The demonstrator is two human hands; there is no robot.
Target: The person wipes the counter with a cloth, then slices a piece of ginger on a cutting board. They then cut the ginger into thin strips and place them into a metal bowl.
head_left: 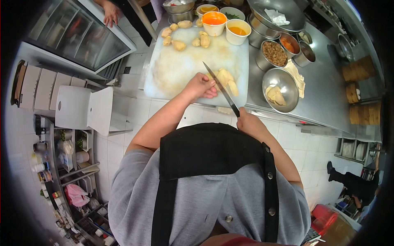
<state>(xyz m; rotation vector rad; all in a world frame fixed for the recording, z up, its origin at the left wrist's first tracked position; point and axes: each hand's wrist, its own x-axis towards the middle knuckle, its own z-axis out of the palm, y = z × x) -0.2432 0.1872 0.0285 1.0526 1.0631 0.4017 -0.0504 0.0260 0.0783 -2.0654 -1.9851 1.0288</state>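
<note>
My right hand (247, 122) grips the handle of a long kitchen knife (222, 87), whose blade points up and left across the board. My left hand (200, 87) is closed, its curled fingertips close beside the blade; what they pinch, if anything, I cannot make out. Pale yellow cut slices (225, 77), which look like peeled ginger, lie just beyond and right of the blade on the white cutting board (164, 78). Several knobbly tan-yellow pieces (179, 45) rest near the board's far edge. A steel bowl (290, 88) to the right contains more pale slices (275, 95).
Tubs of orange sauce (214, 22) and yellow liquid (238, 32) stand at the board's far edge. A steel pot of brown crumbly food (274, 53) and a cream cloth (296, 78) are rightward. Another person's hand (110, 14) rests by a glass-door fridge (78, 30).
</note>
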